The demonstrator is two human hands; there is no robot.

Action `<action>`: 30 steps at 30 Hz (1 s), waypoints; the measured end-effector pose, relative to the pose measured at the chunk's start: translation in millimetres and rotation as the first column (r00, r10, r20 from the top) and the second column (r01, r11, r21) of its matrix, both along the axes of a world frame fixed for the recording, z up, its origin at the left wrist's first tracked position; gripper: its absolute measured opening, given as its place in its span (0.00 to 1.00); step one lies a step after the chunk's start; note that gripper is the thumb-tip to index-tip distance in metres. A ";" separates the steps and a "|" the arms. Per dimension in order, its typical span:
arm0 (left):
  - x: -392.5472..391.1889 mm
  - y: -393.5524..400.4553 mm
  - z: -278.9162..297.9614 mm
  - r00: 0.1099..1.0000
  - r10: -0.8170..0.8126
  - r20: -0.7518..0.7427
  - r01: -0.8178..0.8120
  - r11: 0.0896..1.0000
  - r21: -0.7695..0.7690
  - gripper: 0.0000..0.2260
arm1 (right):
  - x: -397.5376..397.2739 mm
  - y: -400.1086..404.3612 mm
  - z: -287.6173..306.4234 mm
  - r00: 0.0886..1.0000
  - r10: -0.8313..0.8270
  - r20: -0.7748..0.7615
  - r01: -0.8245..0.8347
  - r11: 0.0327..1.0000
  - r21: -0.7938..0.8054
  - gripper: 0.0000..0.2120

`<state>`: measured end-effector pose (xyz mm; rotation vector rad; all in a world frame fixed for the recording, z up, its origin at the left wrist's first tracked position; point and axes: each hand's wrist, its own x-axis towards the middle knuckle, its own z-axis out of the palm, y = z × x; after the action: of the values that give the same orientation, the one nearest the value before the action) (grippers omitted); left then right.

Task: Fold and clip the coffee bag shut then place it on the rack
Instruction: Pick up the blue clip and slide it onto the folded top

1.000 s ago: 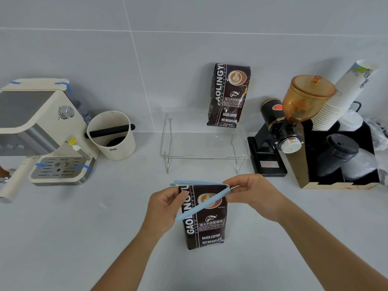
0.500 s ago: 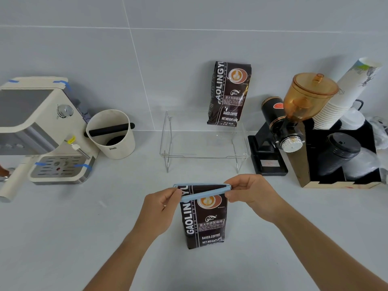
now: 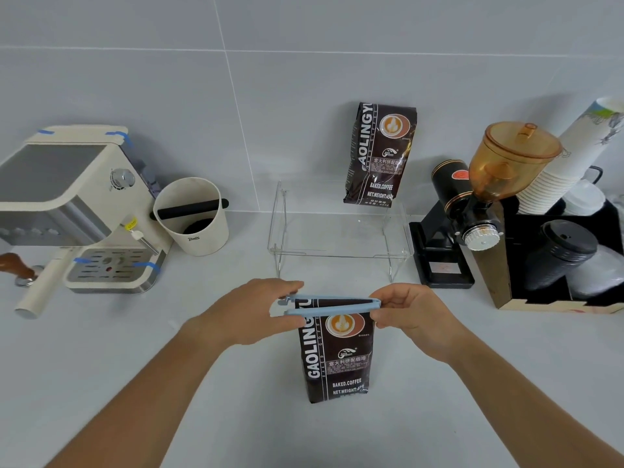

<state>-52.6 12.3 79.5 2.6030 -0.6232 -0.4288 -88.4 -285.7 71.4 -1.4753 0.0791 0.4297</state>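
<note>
coffee bag (image 3: 337, 352), dark brown with white lettering and a round orange emblem, is seen standing upright on the pale grey counter (image 3: 169, 383), near the front and about in the middle of the view. its folded top is straddled by a long light-blue clip (image 3: 329, 306), whose two bars lie nearly level across the bag's width and are almost together, with a narrow gap visible at the left end. the left hand (image 3: 251, 312) is closed on the clip's left end, which is pinched between thumb and fingers. the right hand (image 3: 410, 315) is closed on the clip's right end, at the bag's upper right corner, the fingers curled around it. both bare forearms are extended in from the bottom edge. behind the bag, a clear acrylic rack (image 3: 337, 238) is set on the counter against the tiled wall, well apart from the held bag. a second coffee bag (image 3: 380, 153) of the same print is seen upright at the rack's back right, leaning toward the wall. to the left, a cream espresso machine (image 3: 77, 204) marked with blue tape is placed beside a cream knock box (image 3: 194, 217) with a black bar across it. to the right, a black grinder (image 3: 472, 204) with an amber hopper is stood next to a dark organiser (image 3: 560, 265) in which stacked paper cups and black lids are kept.
</note>
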 end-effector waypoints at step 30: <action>5.1 -4.9 5.3 0.973 -0.208 0.096 0.192 0.969 0.157 0.16 | -8.4 6.0 18.8 0.840 0.324 0.436 0.093 0.705 -0.703 0.07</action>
<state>-47.5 7.4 84.8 2.7288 -0.9313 -0.4065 -96.8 -279.7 90.2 -2.3395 -0.3490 0.0538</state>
